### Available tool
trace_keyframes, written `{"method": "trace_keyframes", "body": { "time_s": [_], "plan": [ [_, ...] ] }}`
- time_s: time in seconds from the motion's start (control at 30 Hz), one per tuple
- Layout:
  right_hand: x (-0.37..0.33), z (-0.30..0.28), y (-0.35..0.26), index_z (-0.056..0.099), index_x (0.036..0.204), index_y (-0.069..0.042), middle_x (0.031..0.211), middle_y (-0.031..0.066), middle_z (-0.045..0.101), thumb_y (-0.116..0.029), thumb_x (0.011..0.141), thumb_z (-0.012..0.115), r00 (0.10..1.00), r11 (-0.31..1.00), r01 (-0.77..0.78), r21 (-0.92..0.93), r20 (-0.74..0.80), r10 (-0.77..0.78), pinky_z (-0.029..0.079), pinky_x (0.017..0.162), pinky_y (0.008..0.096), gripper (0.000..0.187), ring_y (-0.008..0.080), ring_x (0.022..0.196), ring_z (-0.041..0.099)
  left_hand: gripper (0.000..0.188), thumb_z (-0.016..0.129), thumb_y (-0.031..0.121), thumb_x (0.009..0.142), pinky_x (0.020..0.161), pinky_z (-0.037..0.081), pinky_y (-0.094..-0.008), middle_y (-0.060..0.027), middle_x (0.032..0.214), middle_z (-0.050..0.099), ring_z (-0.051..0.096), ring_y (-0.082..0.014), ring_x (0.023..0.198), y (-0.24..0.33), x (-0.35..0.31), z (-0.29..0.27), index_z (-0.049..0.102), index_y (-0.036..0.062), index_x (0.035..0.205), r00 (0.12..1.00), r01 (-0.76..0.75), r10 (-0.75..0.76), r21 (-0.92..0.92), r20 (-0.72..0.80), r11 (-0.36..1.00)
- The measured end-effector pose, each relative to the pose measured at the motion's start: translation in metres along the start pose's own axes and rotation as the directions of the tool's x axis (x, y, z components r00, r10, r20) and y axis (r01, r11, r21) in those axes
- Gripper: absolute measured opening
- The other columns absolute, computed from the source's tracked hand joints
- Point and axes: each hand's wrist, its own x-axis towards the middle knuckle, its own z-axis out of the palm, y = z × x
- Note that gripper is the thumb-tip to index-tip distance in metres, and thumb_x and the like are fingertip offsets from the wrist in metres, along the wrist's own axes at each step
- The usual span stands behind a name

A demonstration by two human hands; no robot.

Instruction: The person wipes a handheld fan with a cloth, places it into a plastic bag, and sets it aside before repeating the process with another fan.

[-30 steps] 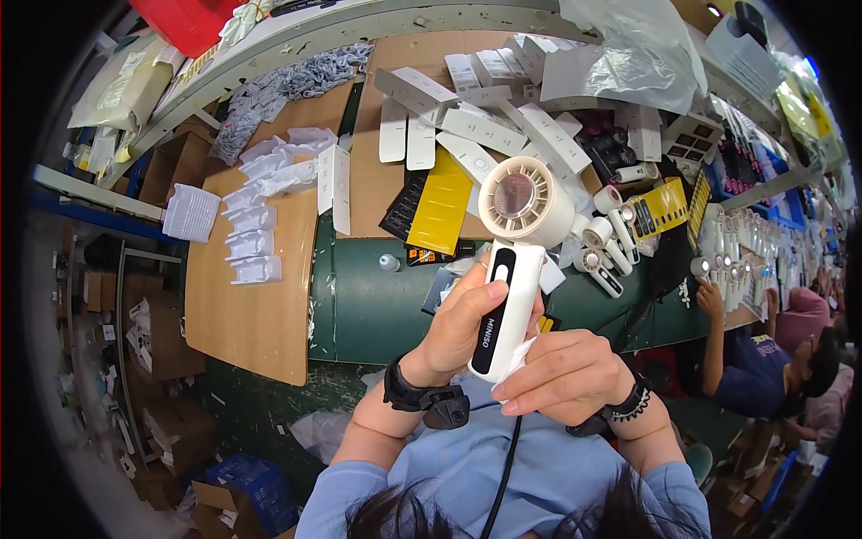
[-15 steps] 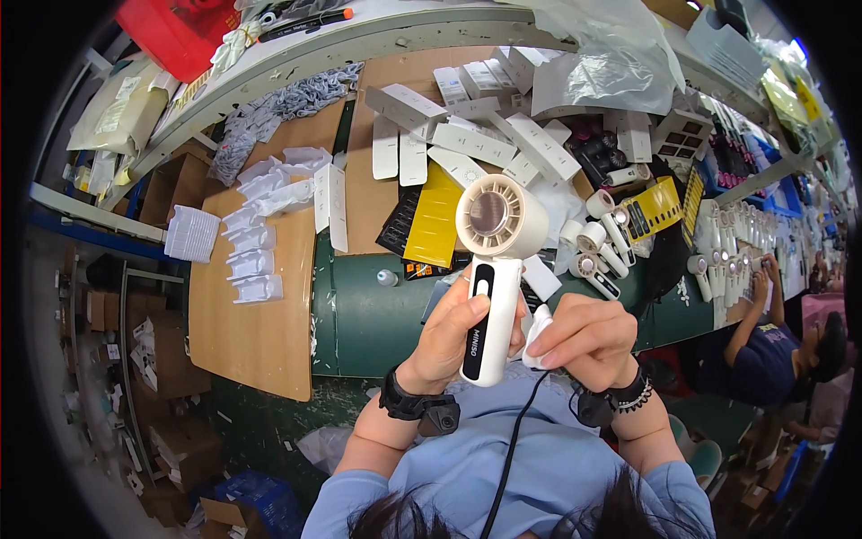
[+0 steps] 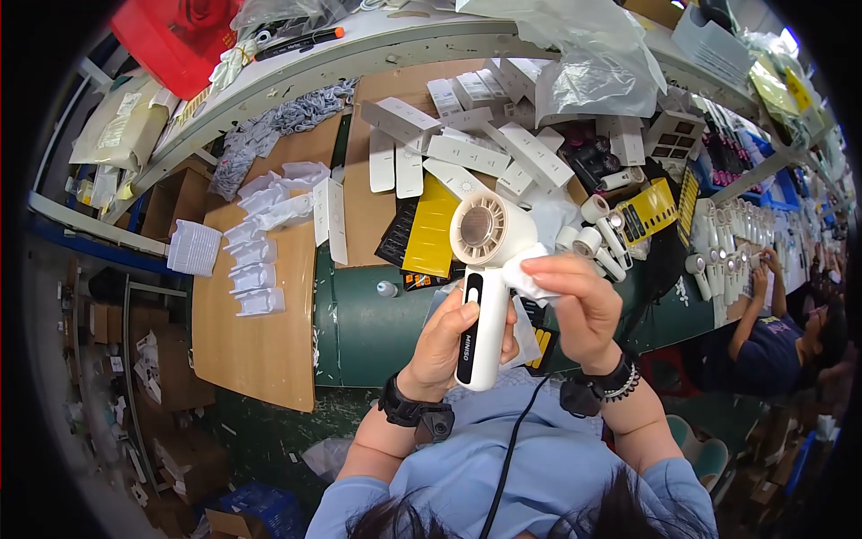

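My left hand is closed round the handle of a cream handheld fan, held upright over the bench edge. Its thumb lies by the button on the black strip down the handle. My right hand pinches a white cloth, which is pressed against the fan just below its round head. Behind the fan lie a yellow sheet and several white boxes. A black cord runs down in front of my blue top.
White trays line a wooden board on the left. More fans lie on the right of the green bench, near a small bottle. A shelf rail crosses the far side. Another person works at far right.
My right hand has moved up with the white cloth, from beside the handle to the underside of the fan's head. The fan has shifted slightly left and down in the picture.
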Motion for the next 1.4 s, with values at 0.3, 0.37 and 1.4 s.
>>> {"method": "trace_keyframes", "body": {
  "time_s": [0.3,0.37,1.4],
  "plan": [
    [0.010,0.014,0.003,0.060,0.107,-0.002,0.120,0.0180,0.052,-0.002,0.076,0.060,1.000,0.937,-0.009,-0.351,-0.004,0.008,0.045,0.078,0.0308,0.030,0.0236,0.098,0.056,0.030,0.046,0.027,0.089,0.058,0.045,-0.0335,-0.0126,0.092,0.053,0.054,-0.0194,0.065,-0.003,-0.004,-0.004,0.039,0.0034,0.108,0.998,0.064,-0.064,0.007,0.005,0.998],
    [0.015,0.016,0.005,0.060,0.108,-0.003,0.121,0.0170,0.051,-0.002,0.074,0.061,0.992,0.891,-0.109,-0.441,-0.099,0.073,0.046,0.079,0.0305,0.034,0.0252,0.096,0.057,0.030,0.046,0.027,0.089,0.058,0.045,-0.0331,-0.0124,0.091,0.053,0.054,-0.0192,0.064,-0.004,-0.003,-0.005,0.039,0.0035,0.107,0.997,0.083,-0.083,0.007,0.007,0.997],
    [0.001,0.011,0.043,0.049,0.124,-0.001,0.117,0.0101,0.051,-0.007,0.085,0.054,0.794,0.704,-0.505,0.500,-0.052,0.606,0.040,0.089,0.0249,0.040,0.0143,0.105,0.050,0.029,0.053,0.014,0.086,0.053,0.042,-0.0284,-0.0077,0.073,0.050,0.049,-0.0146,0.061,-0.009,0.011,0.001,0.042,-0.0001,0.109,0.972,0.217,-0.211,0.044,-0.106,0.975]
  ]
}}
